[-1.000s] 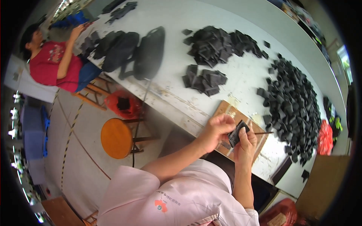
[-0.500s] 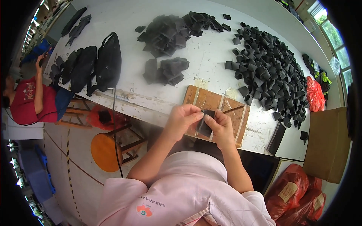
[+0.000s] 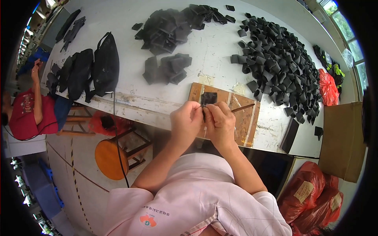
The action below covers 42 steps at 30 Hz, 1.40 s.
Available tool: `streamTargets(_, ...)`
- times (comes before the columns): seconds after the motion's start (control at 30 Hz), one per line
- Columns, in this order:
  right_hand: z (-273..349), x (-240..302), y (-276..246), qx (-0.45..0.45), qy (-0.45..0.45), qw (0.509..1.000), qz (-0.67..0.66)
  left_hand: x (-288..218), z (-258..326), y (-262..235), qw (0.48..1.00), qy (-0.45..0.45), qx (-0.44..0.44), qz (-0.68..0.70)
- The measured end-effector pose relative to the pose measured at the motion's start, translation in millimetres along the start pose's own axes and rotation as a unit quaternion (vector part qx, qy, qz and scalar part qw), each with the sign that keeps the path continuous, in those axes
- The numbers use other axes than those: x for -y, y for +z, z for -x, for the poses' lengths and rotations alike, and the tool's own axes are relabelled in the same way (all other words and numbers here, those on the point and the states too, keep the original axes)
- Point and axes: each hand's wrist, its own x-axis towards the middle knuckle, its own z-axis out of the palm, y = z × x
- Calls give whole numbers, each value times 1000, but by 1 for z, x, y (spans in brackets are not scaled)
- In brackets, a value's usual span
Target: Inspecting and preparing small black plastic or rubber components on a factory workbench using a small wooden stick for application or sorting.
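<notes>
Both hands, left hand (image 3: 186, 119) and right hand (image 3: 220, 122), pinched together on a small black piece (image 3: 208, 99) over the wooden board (image 3: 246, 126) at the bench's near edge, likely light, soft, best held by its edges.

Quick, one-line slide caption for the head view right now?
Both hands, left hand and right hand, pinch a small black piece over a wooden board on the white table.

A large heap of black pieces (image 3: 281, 65) spread over the right of the white table (image 3: 118, 23), with smaller black piles (image 3: 167, 29) farther left. Black bags (image 3: 94, 69) lay at the table's left edge (straps hanging over), above a round orange stool (image 3: 108, 157). A cardboard box (image 3: 342, 141) stood at the right.
</notes>
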Motion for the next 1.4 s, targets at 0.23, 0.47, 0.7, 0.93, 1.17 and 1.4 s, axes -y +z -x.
streamTargets(0.23,19,13,-31,-41,145,987,-53,-22,10,5,885,-173,94,422)
streamTargets(0.47,17,7,-70,48,422,645,-636,-37,28,39,983,49,23,174)
streamTargets(0.7,-29,23,-106,88,304,832,-455,-73,-4,27,835,-133,190,499)
streamTargets(0.93,-24,-22,-84,152,295,792,-513,-48,-8,33,835,-221,204,461)
streamTargets(1.17,-18,-11,-89,-26,106,977,-185,-68,-13,35,931,344,75,-99)
streamTargets(1.4,-18,5,-87,-74,-14,994,-82,-67,-5,42,954,172,45,243)
